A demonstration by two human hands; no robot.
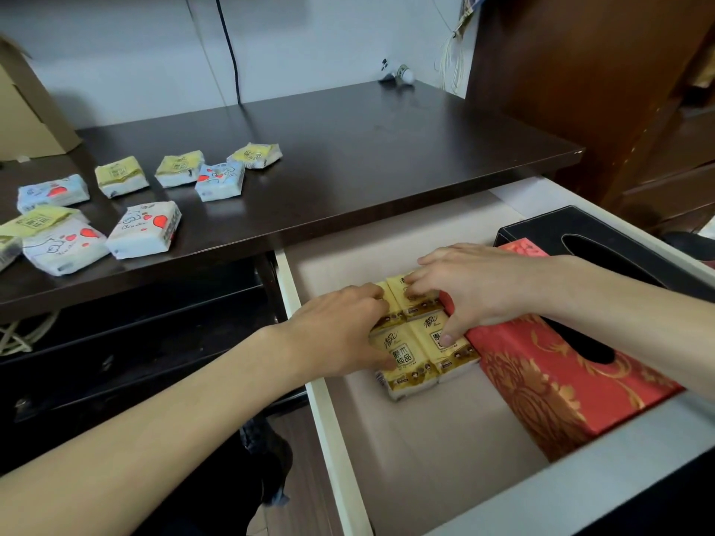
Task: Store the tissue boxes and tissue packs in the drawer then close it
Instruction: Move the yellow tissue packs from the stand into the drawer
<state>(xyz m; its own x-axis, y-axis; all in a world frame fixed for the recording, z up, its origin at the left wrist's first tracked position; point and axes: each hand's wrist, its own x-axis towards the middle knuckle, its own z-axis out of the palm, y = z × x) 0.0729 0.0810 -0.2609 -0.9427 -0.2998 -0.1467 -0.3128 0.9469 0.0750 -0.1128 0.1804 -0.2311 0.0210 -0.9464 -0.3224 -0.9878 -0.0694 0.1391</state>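
The white drawer stands pulled out below the dark desk. Inside it lie several yellow tissue packs in a tight block, beside a red and gold tissue box and a black tissue box at the right. My left hand presses on the left packs, thumb on the near one. My right hand rests on the far packs, fingers spread, thumb on a near pack. Several more tissue packs, yellow, blue and white with red hearts, lie on the desk top at the left.
The dark desk top runs above the drawer. A cardboard box stands at the far left. A black cable hangs down the wall. A brown wooden cabinet rises at the right. The drawer's near half shows bare floor.
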